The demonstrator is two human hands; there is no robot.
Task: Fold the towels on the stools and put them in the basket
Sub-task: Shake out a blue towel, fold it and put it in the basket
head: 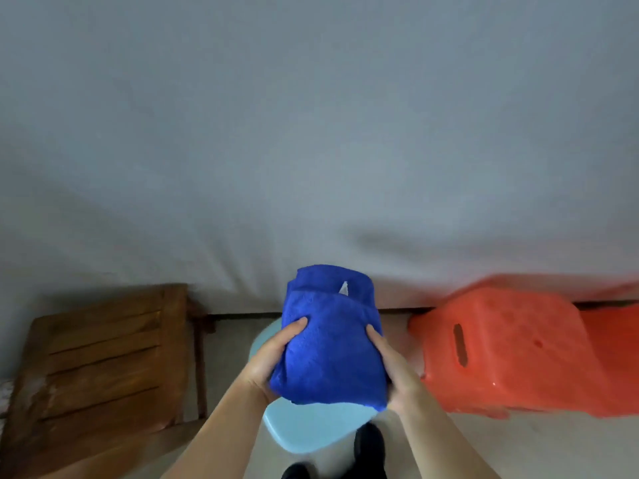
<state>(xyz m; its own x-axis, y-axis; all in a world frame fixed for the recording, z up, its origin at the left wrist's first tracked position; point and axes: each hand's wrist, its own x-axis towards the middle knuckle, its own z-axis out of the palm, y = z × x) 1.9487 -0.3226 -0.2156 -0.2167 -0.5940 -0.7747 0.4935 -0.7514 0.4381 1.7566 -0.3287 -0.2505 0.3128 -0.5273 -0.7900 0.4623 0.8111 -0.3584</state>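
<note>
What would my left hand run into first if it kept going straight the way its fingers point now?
The blue towel itself: the left hand already grips its side, fingers aimed up and inward across it. Beyond lies the pale wall, though depth is unclear.

Towel [332,344] royal blue; stools pale blue [311,426], orange-red [511,347]; chair [103,357] brown.

Two bare forearms reach forward from the bottom edge. The left hand [273,357] and the right hand [397,371] face each other, thumbs on top, each grip curled around the sides of a folded bundle.
</note>
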